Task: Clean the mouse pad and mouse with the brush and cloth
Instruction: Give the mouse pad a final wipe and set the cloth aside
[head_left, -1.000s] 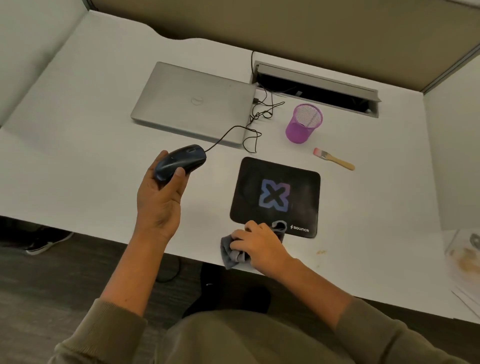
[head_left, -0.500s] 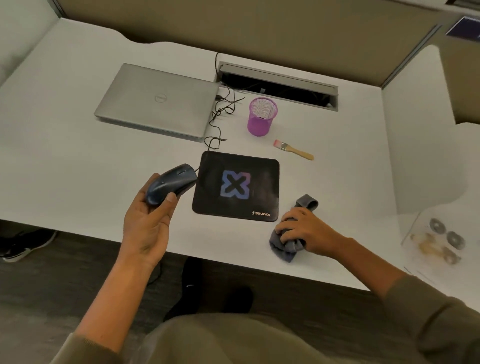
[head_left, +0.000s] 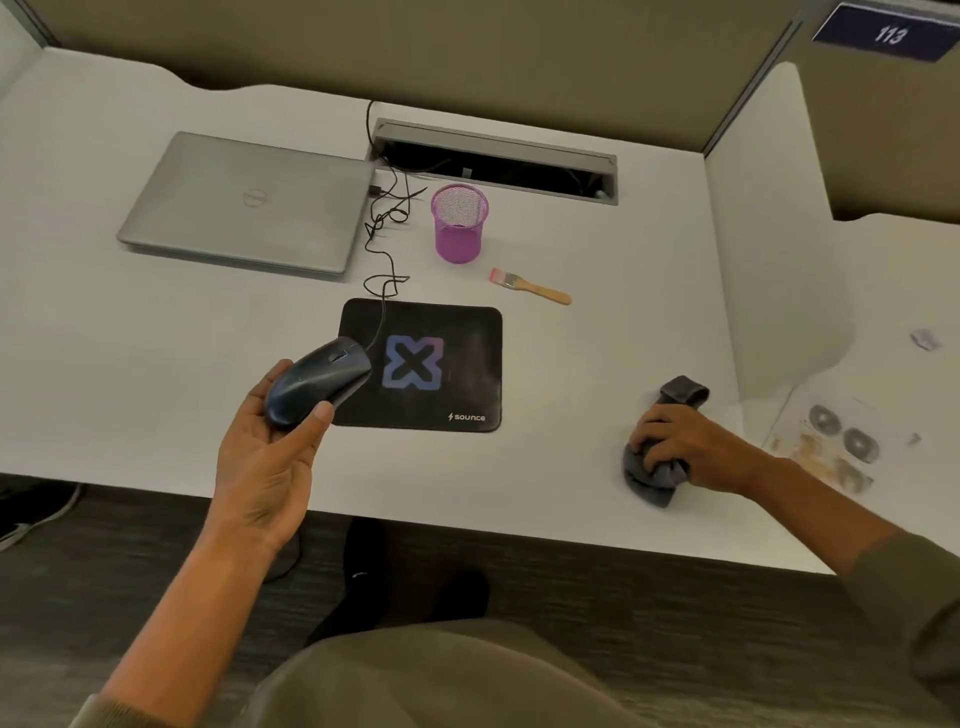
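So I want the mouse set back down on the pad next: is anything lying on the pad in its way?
Nothing visible. The black mouse pad is bare apart from the mouse's own thin cable crossing its far left corner. The left hand holds the dark mouse above its left edge.

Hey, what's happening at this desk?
A person is cleaning their computer gear. Their left hand holds a dark wired mouse lifted above the left edge of the black mouse pad. Their right hand grips a bunched grey cloth on the white desk, well to the right of the pad. A small wooden-handled brush lies untouched behind the pad, near a purple mesh cup and a closed laptop.
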